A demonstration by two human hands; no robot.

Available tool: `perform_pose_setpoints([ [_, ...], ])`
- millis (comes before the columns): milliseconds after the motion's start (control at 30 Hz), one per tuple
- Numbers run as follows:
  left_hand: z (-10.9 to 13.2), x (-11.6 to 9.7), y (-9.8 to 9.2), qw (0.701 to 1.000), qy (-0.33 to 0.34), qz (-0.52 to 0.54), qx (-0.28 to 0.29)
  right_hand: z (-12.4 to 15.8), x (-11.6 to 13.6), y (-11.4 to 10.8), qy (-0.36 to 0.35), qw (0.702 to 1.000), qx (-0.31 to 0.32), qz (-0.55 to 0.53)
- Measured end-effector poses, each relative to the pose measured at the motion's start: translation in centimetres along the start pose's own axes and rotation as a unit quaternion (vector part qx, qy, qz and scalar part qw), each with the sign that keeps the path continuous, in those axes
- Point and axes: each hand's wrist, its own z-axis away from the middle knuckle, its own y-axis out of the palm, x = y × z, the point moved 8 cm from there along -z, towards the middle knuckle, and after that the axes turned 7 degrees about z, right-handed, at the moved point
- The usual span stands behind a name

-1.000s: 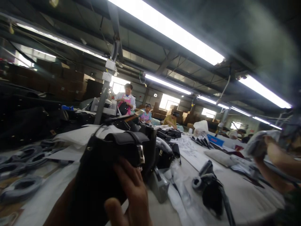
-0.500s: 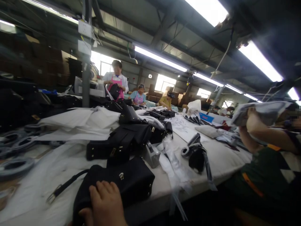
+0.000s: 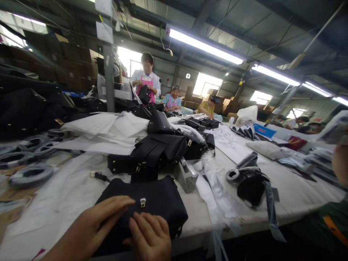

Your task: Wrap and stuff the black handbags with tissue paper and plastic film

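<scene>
A black handbag [image 3: 157, 203] with a small metal clasp lies flat on the white table [image 3: 285, 188] right in front of me. My left hand [image 3: 92, 228] rests on its left part, fingers stretched out toward the clasp. My right hand [image 3: 149, 235] sits on the bag's near edge with its fingers curled down against the leather. Behind the bag lie more black handbags [image 3: 160, 150] in a heap, and a strap end [image 3: 99, 176] pokes out to the left.
Grey tape rolls [image 3: 29, 174] lie at the left. A dark bundle of straps [image 3: 251, 183] and white plastic strips [image 3: 214, 195] lie to the right. A co-worker's arm [image 3: 339, 163] shows at the right edge. Other people work at the far end by a post [image 3: 108, 61].
The bag went from held up before my face down onto the table. My left hand has come onto it beside the right. The view has tilted downward.
</scene>
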Motion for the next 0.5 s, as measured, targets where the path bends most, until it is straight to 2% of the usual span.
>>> perform_pose_setpoints([
  [67, -3.4, -2.0, 1.8, 0.994, 0.033, -0.046, 0.093, 0.2, 0.3, -0.4, 0.005, 1.0, -0.027, -0.008],
  [133, -6.0, -2.9, 3.4, 0.98, 0.023, -0.074, 0.183, 0.1, 0.3, -0.7, 0.0, 0.999, -0.031, -0.016],
  [267, -8.3, -3.3, 5.4, 0.939, -0.022, -0.085, 0.333, 0.4, 0.0, -0.9, -0.004, 0.999, -0.035, -0.04],
  [333, -8.8, -2.6, 5.8, 0.92, -0.06, -0.081, 0.378, 1.0, 0.0, -0.4, -0.003, 0.999, -0.035, -0.04],
  [500, -9.8, -1.4, 7.1, 0.885, -0.154, -0.053, 0.437, 1.8, 0.4, 2.4, -0.033, 0.999, -0.003, 0.013],
])
